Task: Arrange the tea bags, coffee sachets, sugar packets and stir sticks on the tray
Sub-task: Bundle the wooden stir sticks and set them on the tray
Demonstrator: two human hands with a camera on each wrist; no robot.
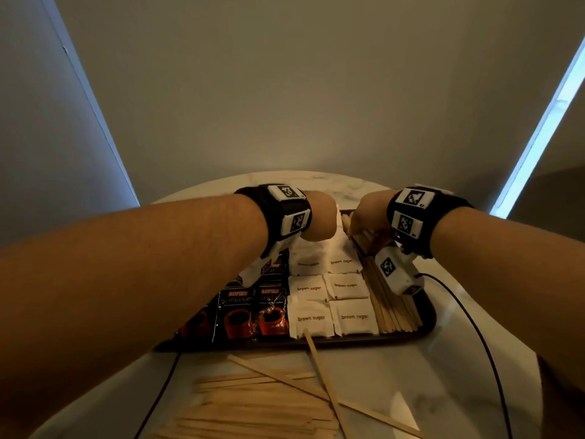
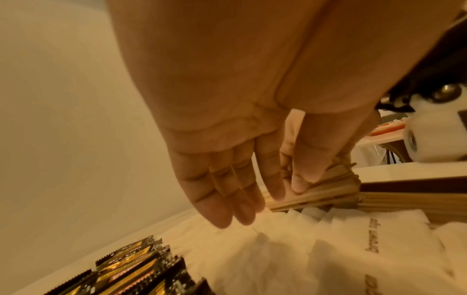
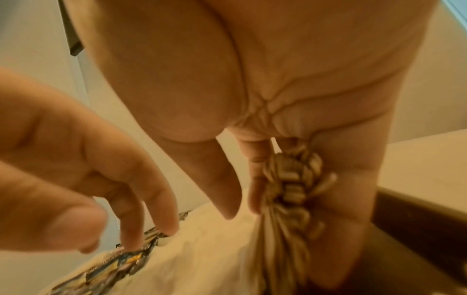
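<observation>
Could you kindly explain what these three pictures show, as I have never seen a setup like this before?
No machine here: a person works with two bare hands, wearing a camera on the head and one on each wrist. The wide picture is the head view, looking down over both forearms. The other two look along each palm to the fingers.

On a pale round table sits a dark tray. It holds Kopiko coffee sachets on the left, white brown sugar packets in the middle and wooden stir sticks on the right. More loose stir sticks lie on the table in front.

The right hand has a bundle of stir sticks in its grip at the tray's far end. The left hand holds nothing, fingers straight, above the packets.
</observation>
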